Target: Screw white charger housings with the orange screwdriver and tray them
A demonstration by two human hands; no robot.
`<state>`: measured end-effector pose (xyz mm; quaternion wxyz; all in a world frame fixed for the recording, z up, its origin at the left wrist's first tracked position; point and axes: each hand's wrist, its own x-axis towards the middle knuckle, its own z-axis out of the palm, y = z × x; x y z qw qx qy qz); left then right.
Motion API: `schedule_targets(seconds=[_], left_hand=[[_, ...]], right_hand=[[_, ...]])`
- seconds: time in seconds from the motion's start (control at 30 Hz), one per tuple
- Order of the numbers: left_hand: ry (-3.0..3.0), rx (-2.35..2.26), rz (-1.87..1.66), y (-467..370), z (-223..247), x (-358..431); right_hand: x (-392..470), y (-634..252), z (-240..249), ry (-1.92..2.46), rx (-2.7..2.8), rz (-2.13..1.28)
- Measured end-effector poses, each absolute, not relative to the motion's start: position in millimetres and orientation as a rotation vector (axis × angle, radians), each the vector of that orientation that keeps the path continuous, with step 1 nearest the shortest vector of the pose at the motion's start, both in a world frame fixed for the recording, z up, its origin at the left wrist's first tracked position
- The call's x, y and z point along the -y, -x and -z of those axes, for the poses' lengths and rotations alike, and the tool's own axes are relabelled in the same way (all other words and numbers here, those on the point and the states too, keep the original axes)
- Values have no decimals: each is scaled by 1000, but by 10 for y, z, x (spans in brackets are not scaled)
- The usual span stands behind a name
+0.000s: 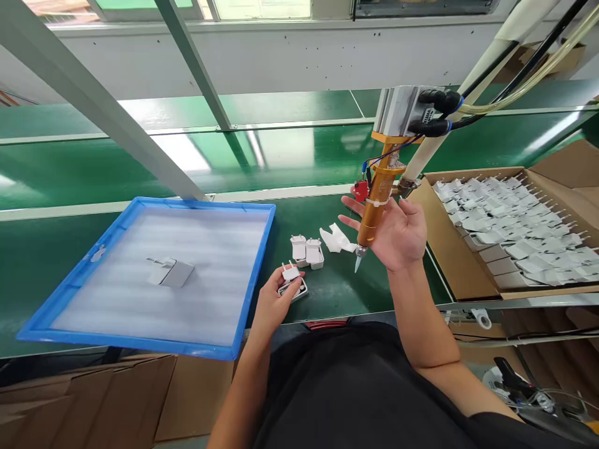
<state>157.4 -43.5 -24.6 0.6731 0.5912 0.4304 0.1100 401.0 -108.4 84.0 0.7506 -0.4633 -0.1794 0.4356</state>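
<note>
Close to the table's front edge, my left hand (pixel 276 296) is closed on a white power adapter (pixel 291 274) with two metal pins pointing up. Its casing looks open under the pin piece. Just beyond it, two similar white adapters (pixel 306 249) stand side by side, beside crumpled white scraps (pixel 337 239). My right hand (pixel 400 234) is open, palm up with fingers spread, behind the hanging orange dispenser (pixel 374 215). The dispenser hides part of that palm, so whether they touch is unclear. Its pale nozzle points down at the green table (pixel 349 284).
A blue-rimmed tray (pixel 257 268) at the left carries one white adapter (pixel 171 272) on its pale liner. An open cardboard box (pixel 433 231) at the right holds many rows of white adapters (pixel 515 224). Hoses (pixel 528 75) run to the dispenser beside a slanted pole.
</note>
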Motion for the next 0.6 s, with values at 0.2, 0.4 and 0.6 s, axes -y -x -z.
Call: schedule_targets(seconds=[0.2,0.4,0.6], left_hand=[[-2001,-817,-654,-1586,251,457],[-2384,-612,-568,-1412,116,463],[-2323,-648,-715,-1381,170,568]], right_hand=[[1086,-4041,-811,1033,304,-897],[1191,-4126,-587,1422,560,-382],[1455,-4342,-456,2031,781,140]])
